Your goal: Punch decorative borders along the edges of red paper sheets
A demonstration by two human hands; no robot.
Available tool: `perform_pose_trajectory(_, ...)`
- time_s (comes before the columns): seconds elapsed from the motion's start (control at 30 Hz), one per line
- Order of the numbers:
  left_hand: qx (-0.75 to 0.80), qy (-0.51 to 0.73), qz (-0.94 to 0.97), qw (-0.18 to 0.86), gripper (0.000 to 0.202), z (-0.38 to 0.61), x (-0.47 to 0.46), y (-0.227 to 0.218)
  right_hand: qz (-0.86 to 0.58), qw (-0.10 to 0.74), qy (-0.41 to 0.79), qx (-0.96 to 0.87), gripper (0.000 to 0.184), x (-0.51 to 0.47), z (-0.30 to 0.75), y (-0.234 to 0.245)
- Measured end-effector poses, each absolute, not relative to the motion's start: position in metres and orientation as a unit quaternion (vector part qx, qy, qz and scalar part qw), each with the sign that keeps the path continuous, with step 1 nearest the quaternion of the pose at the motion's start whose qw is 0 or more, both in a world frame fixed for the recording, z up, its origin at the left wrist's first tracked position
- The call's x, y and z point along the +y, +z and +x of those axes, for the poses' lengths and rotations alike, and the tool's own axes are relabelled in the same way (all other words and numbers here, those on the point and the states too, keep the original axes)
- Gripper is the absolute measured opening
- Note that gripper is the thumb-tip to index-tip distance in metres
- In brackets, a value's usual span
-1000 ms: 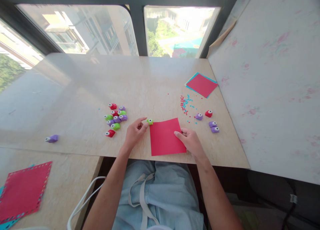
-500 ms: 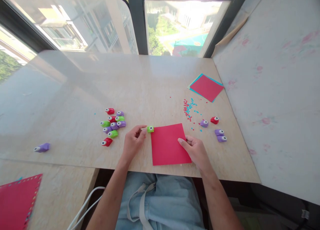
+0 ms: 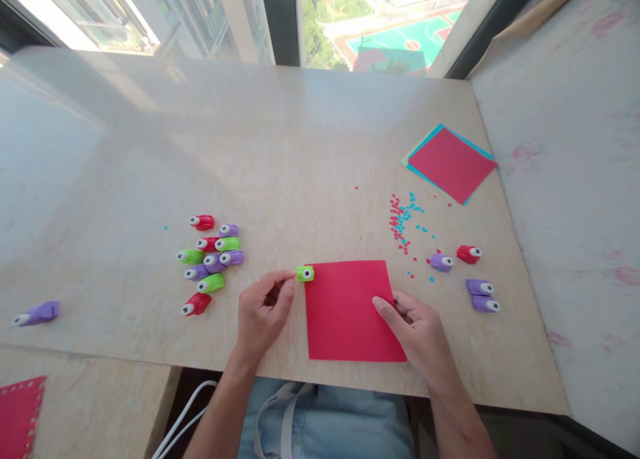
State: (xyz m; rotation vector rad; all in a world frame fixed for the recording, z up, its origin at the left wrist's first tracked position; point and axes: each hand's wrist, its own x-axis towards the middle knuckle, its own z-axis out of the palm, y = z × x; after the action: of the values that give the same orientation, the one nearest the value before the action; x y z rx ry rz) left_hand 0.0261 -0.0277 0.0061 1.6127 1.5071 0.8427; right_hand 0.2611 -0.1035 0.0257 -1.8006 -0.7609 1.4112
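Observation:
A square sheet of red paper [image 3: 350,322] lies in front of me at the table's near edge. My right hand [image 3: 417,326] pinches its right side, thumb on top and fingers beneath. At the sheet's top left corner sits a small green craft punch [image 3: 305,274] with a white round button marked by a dark shape. The fingertips of my left hand [image 3: 264,309] close at the punch's left end, the index finger touching it and the other fingers curled. The paper's corner meets the punch; its slot is hidden.
Several red, green and purple punches [image 3: 214,262] cluster at left, with a purple punch [image 3: 37,314] farther out. More punches [image 3: 483,296] stand at right, near tiny red and blue paper cutouts [image 3: 400,222]. A paper stack [image 3: 453,166] lies behind. A hole-edged red sheet [image 3: 20,416] sits lower left.
My view has tilted down and come closer, so everything sits larger in the picture. Both hands keep their places at the paper and the green punch, with the left fingers shifting slightly.

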Motion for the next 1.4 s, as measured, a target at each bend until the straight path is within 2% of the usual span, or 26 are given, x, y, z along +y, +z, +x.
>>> perform_pose_trajectory(0.27, 0.582, 0.321, 0.662, 0.347, 0.012, 0.027, -0.026, 0.012, -0.712, 0.317, 0.570, -0.258, 0.045, -0.107, 0.266, 0.030)
perform_pose_trajectory(0.7, 0.576, 0.314, 0.676, 0.336, 0.012, 0.030, -0.025, 0.014, -0.726, 0.295, 0.585, -0.210, 0.048, -0.109, 0.264, 0.031)
perform_pose_trajectory(0.93, 0.575, 0.312, 0.681, 0.330, 0.013, 0.029, -0.026, 0.013, -0.741, 0.316, 0.569, -0.166, 0.043, -0.104, 0.255, 0.042)
perform_pose_trajectory(1.23, 0.579, 0.307, 0.679, 0.330, 0.014, 0.030, -0.024, 0.014, -0.723, 0.301, 0.587, -0.203, 0.050, -0.109, 0.265, 0.033)
perform_pose_trajectory(1.4, 0.584, 0.316, 0.663, 0.344, 0.015, 0.031, -0.026, 0.014, -0.714, 0.306, 0.591, -0.218, 0.047, -0.109, 0.266, 0.032)
